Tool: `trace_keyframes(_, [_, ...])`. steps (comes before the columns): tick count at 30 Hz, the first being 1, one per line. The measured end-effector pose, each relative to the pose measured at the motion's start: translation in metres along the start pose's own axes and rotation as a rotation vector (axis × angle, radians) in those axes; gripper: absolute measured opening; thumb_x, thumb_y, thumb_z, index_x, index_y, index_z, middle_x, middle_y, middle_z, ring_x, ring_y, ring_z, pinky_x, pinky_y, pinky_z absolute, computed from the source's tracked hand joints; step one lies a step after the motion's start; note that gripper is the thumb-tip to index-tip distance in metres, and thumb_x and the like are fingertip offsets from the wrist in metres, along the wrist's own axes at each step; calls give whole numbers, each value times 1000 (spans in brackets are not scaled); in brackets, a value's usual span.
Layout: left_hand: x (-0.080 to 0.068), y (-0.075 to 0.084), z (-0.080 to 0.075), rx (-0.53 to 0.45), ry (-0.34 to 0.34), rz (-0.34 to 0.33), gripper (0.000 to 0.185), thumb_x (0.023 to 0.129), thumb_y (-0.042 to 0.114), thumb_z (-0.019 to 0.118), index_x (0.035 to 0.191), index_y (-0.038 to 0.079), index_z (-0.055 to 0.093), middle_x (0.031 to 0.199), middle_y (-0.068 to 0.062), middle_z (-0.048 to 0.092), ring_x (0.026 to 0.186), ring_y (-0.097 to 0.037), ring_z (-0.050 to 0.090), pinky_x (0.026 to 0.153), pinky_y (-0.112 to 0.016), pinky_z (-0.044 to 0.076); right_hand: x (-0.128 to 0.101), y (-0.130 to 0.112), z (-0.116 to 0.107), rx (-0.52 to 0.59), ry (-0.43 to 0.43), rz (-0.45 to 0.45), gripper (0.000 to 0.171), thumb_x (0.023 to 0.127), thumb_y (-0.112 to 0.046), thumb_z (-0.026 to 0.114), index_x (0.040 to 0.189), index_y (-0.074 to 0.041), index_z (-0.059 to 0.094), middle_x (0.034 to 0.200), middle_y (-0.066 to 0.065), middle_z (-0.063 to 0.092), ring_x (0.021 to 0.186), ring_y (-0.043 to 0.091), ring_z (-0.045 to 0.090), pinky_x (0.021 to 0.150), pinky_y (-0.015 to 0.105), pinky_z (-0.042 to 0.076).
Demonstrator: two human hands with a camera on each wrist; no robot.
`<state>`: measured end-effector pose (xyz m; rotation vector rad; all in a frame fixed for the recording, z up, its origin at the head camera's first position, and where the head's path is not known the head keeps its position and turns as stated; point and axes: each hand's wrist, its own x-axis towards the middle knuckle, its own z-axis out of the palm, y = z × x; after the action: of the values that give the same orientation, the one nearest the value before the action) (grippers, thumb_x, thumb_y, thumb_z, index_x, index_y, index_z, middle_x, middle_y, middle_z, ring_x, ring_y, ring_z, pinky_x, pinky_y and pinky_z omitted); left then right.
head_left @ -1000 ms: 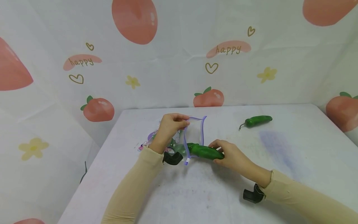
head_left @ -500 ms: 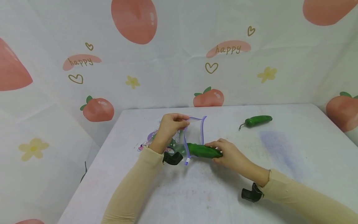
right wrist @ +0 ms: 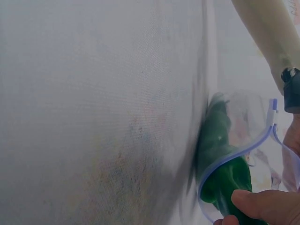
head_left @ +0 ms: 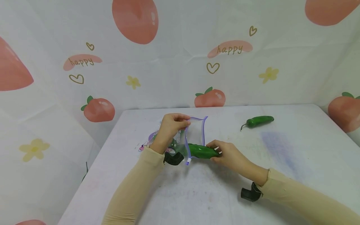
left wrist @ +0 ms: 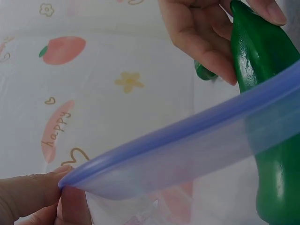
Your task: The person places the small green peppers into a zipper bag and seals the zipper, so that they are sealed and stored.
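Observation:
My left hand [head_left: 170,131] pinches the upper rim of a clear zip bag [head_left: 203,132] with a purple zip edge, and the bag's mouth faces right. In my right hand [head_left: 229,156] is the tip of a long green pepper [head_left: 203,151], whose other end lies inside the mouth. Seen from the left wrist, the pepper [left wrist: 276,187] passes behind the purple zip edge [left wrist: 187,125]. The right wrist view has my thumb on this pepper [right wrist: 232,180], and another green pepper [right wrist: 213,129] deeper inside the bag, along the table.
Another green pepper [head_left: 260,121] with a curved stem lies at the back right of the white table [head_left: 197,200]. A printed cloth [head_left: 168,68] hangs behind the table. A thin dark stem-like thing [head_left: 86,168] shows by the left table edge.
My right hand has moved slightly left, and the pepper has slid further into the bag. The left hand stays at the rim.

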<state>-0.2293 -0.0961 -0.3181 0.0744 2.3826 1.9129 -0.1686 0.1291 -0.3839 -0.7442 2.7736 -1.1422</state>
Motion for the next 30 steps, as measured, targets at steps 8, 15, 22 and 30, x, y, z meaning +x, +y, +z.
trace_keyframes(8, [1,0,0,3,-4,6,21,84,5,74,104,-3,72,89,-8,69,77,-13,64,73,-23,56,2,1,1,17,-6,26,34,80,-3,76,111,-4,61,101,10,69,83,17,67,70,27,55])
trace_keyframes(15, [1,1,-1,-1,-7,5,21,84,4,73,104,-3,72,88,-8,69,78,-14,64,74,-24,56,4,1,2,17,7,-1,38,80,0,75,116,-2,64,104,12,64,80,16,66,69,25,55])
trace_keyframes(22, [0,0,0,7,-4,0,22,85,5,73,105,-3,72,89,-8,69,77,-14,63,74,-24,56,6,0,5,1,3,-19,39,81,2,74,119,1,65,107,17,63,81,18,66,69,25,56])
trace_keyframes(30, [1,-1,0,12,-1,3,23,85,5,73,106,-4,71,90,-9,69,78,-14,64,76,-26,56,10,-2,7,51,-12,34,36,81,3,73,115,-1,64,108,14,68,82,17,68,70,27,57])
